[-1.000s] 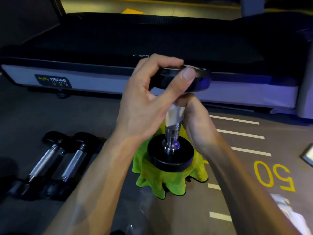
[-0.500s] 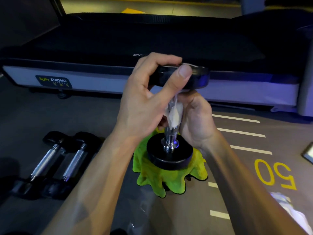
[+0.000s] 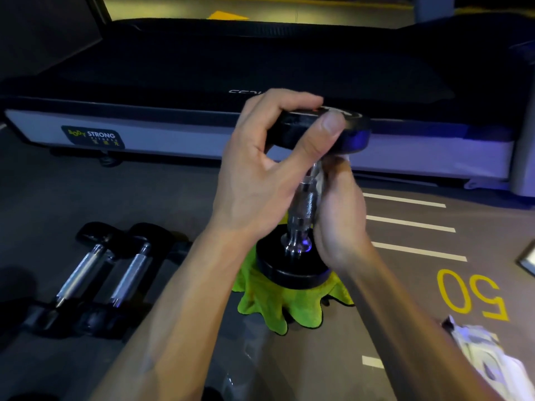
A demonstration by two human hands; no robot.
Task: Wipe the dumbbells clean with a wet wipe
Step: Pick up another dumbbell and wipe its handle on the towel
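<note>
1. Big black treadmill with a grey-white side rail runs across the back; grey gym floor with white stripes and a yellow "50" in front of it.
2. Two spare dumbbells with chrome handles and black ends lie side by side on the floor at left, untouched from what I see.
3. Crumpled lime-green microfibre cloth on the floor, centre. The black-plated, chrome-handled dumbbell being cleaned stands upright on it, bottom plate resting on the cloth.
4. My left hand is curled round the rim of the top plate, thumb in front, fingers over the top, steadying it.
5. My right hand is wrapped round the far side of the knurled handle, pressing a white wet wipe against it. Only a sliver of wipe shows.
6. White crumpled packet or wrapper on the floor at lower right; can't tell what it is.
7. Risk, my judgement: the dumbbell balances on soft bunched cloth, so hard rubbing could tip it if the left grip slackens. A wet handle could also slip, and the wipe may bunch up and miss the knurling.
</note>
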